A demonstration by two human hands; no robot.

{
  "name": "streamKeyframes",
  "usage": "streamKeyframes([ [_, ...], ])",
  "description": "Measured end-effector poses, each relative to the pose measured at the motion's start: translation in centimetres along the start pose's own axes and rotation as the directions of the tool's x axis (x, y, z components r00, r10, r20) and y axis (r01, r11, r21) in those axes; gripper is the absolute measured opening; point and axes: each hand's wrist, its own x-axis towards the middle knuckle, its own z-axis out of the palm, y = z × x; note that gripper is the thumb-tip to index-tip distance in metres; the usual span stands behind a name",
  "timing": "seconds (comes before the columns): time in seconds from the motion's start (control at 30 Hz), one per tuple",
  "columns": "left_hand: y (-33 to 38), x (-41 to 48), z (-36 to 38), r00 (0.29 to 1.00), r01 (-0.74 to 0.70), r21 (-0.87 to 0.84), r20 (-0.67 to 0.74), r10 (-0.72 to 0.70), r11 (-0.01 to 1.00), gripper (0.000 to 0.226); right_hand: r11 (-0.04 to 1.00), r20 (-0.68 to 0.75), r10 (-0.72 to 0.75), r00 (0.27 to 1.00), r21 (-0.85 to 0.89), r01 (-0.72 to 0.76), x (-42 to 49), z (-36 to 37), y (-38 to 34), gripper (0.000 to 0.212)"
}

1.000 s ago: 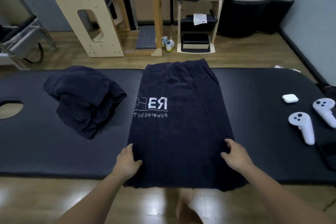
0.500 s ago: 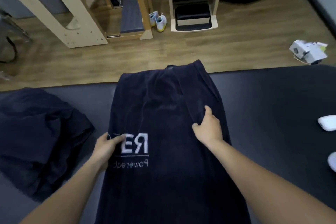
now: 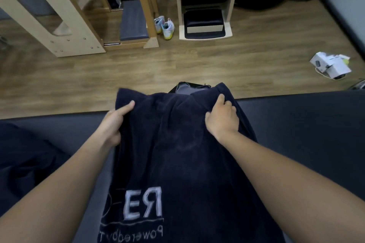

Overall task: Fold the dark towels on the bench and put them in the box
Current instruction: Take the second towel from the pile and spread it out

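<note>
A dark navy towel (image 3: 177, 159) with white reversed lettering lies lengthwise across the black padded bench (image 3: 306, 124), folded into a long strip. My left hand (image 3: 115, 122) grips its far left corner, thumb on top and fingers under the edge. My right hand (image 3: 222, 118) pinches the cloth near the far right corner, which is lifted a little off the bench. A second dark towel (image 3: 25, 163) lies crumpled on the bench at the left. Beyond the bench's far edge a dark box (image 3: 187, 87) shows just past the towel's end, mostly hidden.
Wooden floor lies beyond the bench. Wooden exercise frames (image 3: 59, 25), a pair of light shoes (image 3: 165, 26) and a shelf unit (image 3: 205, 5) stand at the back. A white opened carton (image 3: 330, 65) lies on the floor at the right.
Both hands have slid from the towel's near end, past its middle, to its far end and taken hold of the far corners. My head has leaned forward over the bench.
</note>
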Motion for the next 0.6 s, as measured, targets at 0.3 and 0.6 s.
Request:
streamKeyframes([
  [0.3,1.1,1.6,-3.5,0.998,-0.054,-0.055,-0.022,0.052,0.997,0.030,0.533,0.182,0.521,0.834,0.694,-0.485,5.2,-4.0,2.0,0.054],
  [0.6,1.1,2.2,-3.7,0.988,-0.143,-0.190,-0.082,0.129,0.971,0.024,0.008,0.428,0.452,0.782,0.875,-0.484,5.4,-7.1,4.6,0.022],
])
